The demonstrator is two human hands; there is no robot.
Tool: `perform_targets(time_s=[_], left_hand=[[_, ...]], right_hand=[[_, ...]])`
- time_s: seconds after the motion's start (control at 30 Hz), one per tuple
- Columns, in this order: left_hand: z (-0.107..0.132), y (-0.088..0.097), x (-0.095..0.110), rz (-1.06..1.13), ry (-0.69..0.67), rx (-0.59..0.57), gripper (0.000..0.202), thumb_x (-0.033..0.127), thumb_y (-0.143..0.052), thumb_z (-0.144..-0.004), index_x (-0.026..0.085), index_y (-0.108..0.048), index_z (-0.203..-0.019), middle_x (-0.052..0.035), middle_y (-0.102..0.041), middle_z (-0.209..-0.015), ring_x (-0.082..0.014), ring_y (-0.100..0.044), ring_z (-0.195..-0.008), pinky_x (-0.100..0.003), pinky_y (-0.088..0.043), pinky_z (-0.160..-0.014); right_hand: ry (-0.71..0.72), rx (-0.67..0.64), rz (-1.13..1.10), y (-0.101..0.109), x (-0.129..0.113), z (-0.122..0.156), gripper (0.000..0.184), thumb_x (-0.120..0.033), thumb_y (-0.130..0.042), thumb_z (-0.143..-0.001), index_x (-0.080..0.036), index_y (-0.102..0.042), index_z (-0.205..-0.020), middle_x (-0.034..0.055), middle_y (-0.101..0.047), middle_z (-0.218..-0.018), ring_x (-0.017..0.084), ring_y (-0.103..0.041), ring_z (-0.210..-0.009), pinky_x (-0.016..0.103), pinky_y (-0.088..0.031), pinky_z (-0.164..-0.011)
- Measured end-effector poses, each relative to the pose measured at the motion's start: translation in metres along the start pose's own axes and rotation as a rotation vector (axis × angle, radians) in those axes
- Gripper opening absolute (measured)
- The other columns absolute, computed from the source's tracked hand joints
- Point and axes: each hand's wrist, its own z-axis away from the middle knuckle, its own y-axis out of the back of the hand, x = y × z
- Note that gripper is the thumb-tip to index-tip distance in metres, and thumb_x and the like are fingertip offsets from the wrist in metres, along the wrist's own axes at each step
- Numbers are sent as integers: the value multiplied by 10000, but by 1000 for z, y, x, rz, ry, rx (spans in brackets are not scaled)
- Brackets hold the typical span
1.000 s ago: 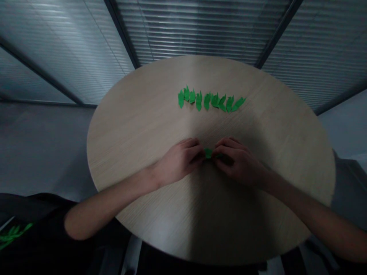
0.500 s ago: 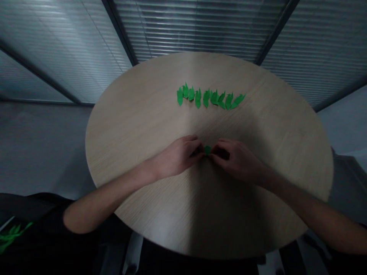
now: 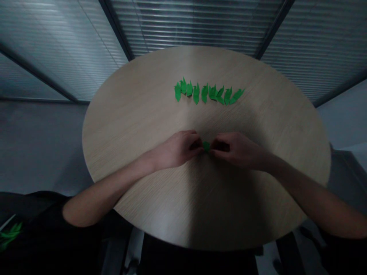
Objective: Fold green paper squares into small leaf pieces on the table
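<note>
A small green paper piece (image 3: 206, 146) is pinched between my left hand (image 3: 178, 150) and my right hand (image 3: 236, 150), and the fingers hide most of it. Both hands rest just above the wooden tabletop. Farther away lies a row of several green paper leaf shapes (image 3: 208, 93), well beyond my fingertips, with the shapes close together and some overlapping.
The round light-wood table (image 3: 129, 114) has its rim on all sides. Slatted blinds and dark window frames stand behind it, with a grey floor beyond. At lower left, more green paper leaves (image 3: 10, 235) lie on a dark surface off the table.
The whole view has shifted slightly upward and to the left. My hands stay together at the green piece, with my right hand's fingers turned slightly, and the row of leaves has not changed.
</note>
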Motion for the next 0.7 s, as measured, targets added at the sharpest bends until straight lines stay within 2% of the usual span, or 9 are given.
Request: perform_targets(time_s=[0.13,0.33,0.57,0.7], left_hand=[[0,-1,-1,-16,-18,4,135,210,-627,-974,158,-698,-872,-25,-633,-816,-136,-594,-678,-259,-434,-623],[0,-2,-2,-26,-22,22,131,212,-624,-972,154,-692,-876,-34,-637,-830,-144,-605,-693,-259,-442,-622],[0,-3,-1,-32,-28,30,131,210,-625,-974,155,-673,-865,-30,-634,-822,-144,-600,-688,-261,-443,-622],[-1,-3,-3,-32,-28,16,137,212,-614,-977,154,-682,-873,-39,-640,-837,-152,-612,-712,-267,-451,-638]], right_hand=[[15,-1,50,-1,2,-3,111,-233,-658,-885,-175,-725,-818,21,-693,-774,145,-591,-665,276,-375,-619],[-33,-8,1,0,-1,-6,124,-242,-665,-859,-175,-737,-784,5,-682,-688,142,-595,-625,279,-362,-597],[-81,42,13,-2,-9,1,100,-252,-672,-868,-181,-727,-824,20,-696,-744,160,-613,-664,287,-372,-621],[-51,54,92,-6,-10,1,94,-227,-669,-874,-176,-699,-800,36,-673,-784,163,-591,-690,296,-372,-648]])
